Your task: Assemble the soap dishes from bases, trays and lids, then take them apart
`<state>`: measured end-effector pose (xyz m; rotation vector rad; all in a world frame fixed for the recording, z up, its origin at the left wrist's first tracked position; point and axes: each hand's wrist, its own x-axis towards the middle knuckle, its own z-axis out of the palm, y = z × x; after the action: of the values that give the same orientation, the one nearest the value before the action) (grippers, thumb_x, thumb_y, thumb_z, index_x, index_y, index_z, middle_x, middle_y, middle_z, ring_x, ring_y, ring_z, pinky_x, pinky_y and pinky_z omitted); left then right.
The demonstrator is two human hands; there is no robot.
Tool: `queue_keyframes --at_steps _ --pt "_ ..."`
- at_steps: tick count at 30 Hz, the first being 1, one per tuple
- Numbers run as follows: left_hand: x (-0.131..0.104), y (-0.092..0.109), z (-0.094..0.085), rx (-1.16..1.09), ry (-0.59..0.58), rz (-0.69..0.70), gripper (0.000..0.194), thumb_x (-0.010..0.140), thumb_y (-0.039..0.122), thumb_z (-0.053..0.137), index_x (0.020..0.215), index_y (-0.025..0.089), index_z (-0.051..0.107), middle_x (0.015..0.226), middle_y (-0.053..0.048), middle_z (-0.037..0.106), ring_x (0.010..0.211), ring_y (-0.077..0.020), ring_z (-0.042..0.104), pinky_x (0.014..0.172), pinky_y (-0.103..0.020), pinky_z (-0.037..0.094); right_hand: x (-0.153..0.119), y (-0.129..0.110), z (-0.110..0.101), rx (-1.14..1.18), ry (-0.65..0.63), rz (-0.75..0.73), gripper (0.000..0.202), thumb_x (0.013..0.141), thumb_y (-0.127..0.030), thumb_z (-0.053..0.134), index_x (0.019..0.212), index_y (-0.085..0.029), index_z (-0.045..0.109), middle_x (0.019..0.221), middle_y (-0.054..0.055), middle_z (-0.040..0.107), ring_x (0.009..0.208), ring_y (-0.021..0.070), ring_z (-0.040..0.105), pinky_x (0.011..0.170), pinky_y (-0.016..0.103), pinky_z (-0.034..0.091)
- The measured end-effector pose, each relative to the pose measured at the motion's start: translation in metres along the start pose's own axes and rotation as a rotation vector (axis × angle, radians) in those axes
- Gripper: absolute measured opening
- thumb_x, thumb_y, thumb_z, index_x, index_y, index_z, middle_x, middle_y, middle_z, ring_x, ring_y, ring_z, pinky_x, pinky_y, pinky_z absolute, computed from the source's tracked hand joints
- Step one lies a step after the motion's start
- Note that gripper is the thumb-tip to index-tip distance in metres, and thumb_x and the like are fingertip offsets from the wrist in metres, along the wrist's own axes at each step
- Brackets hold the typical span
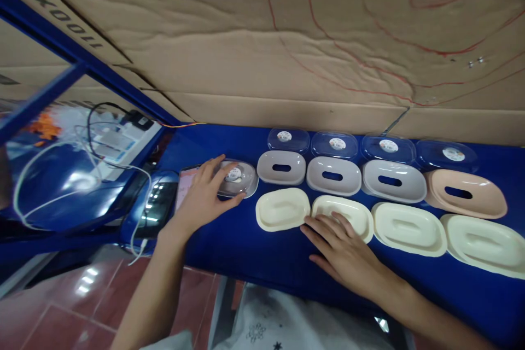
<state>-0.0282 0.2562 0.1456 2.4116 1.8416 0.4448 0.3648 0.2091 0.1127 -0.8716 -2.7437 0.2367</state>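
Observation:
My left hand is open at the left end of the rows, its fingers spread over a lidded soap dish with a clear cover and a round label. Part of that dish is hidden under the fingers. My right hand is open too, fingertips at the second cream tray. Left of it lies another cream tray; two more continue to the right. Behind them stand grey slotted inserts and one peach insert. Clear lids with round labels form the back row.
A phone lies partly under my left hand on the blue table. Further left are a power strip, white cables and a dark glossy device. A cardboard wall closes off the back, beside a blue frame.

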Motion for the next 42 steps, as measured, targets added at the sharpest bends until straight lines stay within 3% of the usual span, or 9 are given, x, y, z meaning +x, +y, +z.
queue_keyframes --at_steps 9,22,26,32,42 --pt "-0.011 0.003 0.01 -0.03 0.067 -0.062 0.068 0.099 0.054 0.068 0.157 0.03 0.044 0.171 -0.018 0.033 0.158 -0.0445 0.035 0.126 -0.071 0.032 0.0 0.0 0.002 0.004 0.006 0.008 0.054 0.109 -0.045 0.059 0.157 -0.021 0.056 0.161 0.008 0.06 0.139 0.0294 0.059 0.121 0.053 0.042" --pt "-0.015 -0.003 0.016 -0.041 0.107 -0.048 0.065 0.1 0.053 0.068 0.155 0.028 0.045 0.167 -0.019 0.036 0.157 -0.0442 0.036 0.127 -0.069 0.032 0.001 0.0 0.0 -0.005 0.004 0.003 0.05 0.11 -0.041 0.056 0.155 -0.019 0.058 0.161 0.009 0.06 0.138 0.03 0.059 0.12 0.054 0.043" --pt "-0.015 -0.008 0.013 -0.031 0.093 -0.042 0.068 0.1 0.058 0.067 0.156 0.028 0.045 0.168 -0.02 0.036 0.156 -0.0441 0.038 0.125 -0.066 0.036 0.0 0.001 0.002 -0.009 0.004 0.004 0.05 0.109 -0.038 0.056 0.156 -0.019 0.057 0.162 0.009 0.059 0.14 0.0299 0.058 0.121 0.053 0.041" --pt "-0.012 -0.022 0.007 0.122 0.029 -0.026 0.092 0.093 0.076 0.067 0.166 0.028 0.04 0.165 -0.023 0.041 0.15 -0.0494 0.043 0.122 -0.069 0.036 -0.001 0.001 0.003 0.008 0.004 0.001 0.054 0.107 -0.04 0.062 0.156 -0.019 0.057 0.162 0.01 0.059 0.139 0.031 0.058 0.121 0.054 0.041" --pt "-0.007 -0.018 0.016 0.051 0.052 -0.027 0.09 0.095 0.076 0.064 0.166 0.026 0.041 0.165 -0.022 0.039 0.153 -0.0451 0.043 0.123 -0.061 0.041 0.001 0.001 0.001 0.011 0.001 0.003 0.053 0.108 -0.04 0.06 0.156 -0.019 0.057 0.162 0.009 0.059 0.139 0.0314 0.059 0.119 0.055 0.041"
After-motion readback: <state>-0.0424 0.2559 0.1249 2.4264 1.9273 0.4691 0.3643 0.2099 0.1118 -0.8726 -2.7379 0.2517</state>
